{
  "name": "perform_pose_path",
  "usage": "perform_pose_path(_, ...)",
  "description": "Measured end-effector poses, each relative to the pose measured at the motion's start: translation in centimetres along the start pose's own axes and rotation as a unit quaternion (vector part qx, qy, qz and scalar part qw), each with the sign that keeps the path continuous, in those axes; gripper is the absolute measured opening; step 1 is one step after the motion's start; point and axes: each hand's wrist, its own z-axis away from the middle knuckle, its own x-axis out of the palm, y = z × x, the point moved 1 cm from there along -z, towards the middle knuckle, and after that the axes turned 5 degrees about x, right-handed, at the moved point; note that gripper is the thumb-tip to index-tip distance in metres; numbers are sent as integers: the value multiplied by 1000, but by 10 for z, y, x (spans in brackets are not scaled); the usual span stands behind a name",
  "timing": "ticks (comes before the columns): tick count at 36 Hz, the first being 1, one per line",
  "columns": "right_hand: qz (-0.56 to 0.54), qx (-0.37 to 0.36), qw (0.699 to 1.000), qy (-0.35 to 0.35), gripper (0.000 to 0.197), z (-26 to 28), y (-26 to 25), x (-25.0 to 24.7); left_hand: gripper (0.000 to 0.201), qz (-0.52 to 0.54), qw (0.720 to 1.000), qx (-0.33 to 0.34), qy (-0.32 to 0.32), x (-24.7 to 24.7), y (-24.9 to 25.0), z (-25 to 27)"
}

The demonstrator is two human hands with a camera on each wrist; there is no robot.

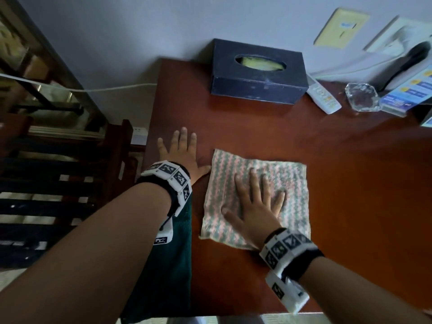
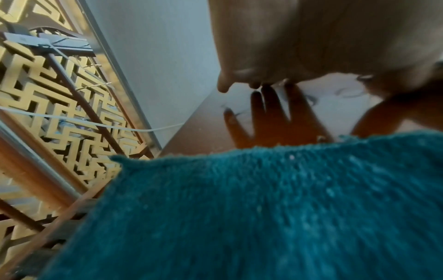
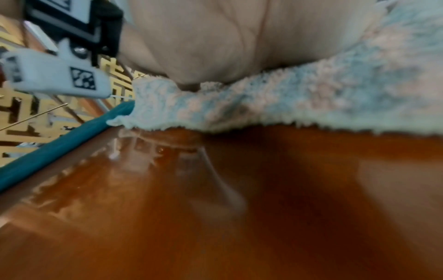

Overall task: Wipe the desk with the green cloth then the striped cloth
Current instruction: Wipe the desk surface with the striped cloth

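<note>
Head view: right hand [image 1: 254, 206] flat on striped cloth [image 1: 287, 181], seemingly near desk [image 1: 350, 206] edge.

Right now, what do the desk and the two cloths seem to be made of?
Desk: apparently wood or veneer with glossy reddish-brown varnish; it mirrors the fingers in the left wrist view.
Striped cloth: looks like fluffy terry or microfibre, with a loopy pile in pink and grey-green.
Green cloth: dark teal, seemingly knitted or microfibre, finely ribbed.

Bare forearms; each wrist wears a black strap [image 1: 306, 263] carrying white blocks of black-and-white markers [image 1: 173, 174].
</note>
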Motion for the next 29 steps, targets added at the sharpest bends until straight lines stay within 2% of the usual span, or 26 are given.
perform_pose_path(6,31,2,999,-19,77,44,-2,16,68,-18,998,63,17,10,-1,27)
perform_pose_path(8,44,-35,998,3,75,49,-7,17,65,-13,997,72,18,17,-4,32)
perform_pose_path(11,56,-134,989,13,70,50,-17,28,62,12,998,59,15,20,-10,33)
perform_pose_path(13,52,-147,988,5,66,45,-22,35,61,24,998,53,10,19,-14,32)
perform_pose_path(17,43,-133,990,-14,70,28,-35,27,64,20,998,57,-2,19,-16,31)
perform_pose_path(20,50,-128,990,-27,65,5,-42,15,64,14,998,54,-11,22,-15,31)
perform_pose_path(29,47,-97,994,1,65,-82,-54,-31,61,15,999,42,-21,28,-15,28)
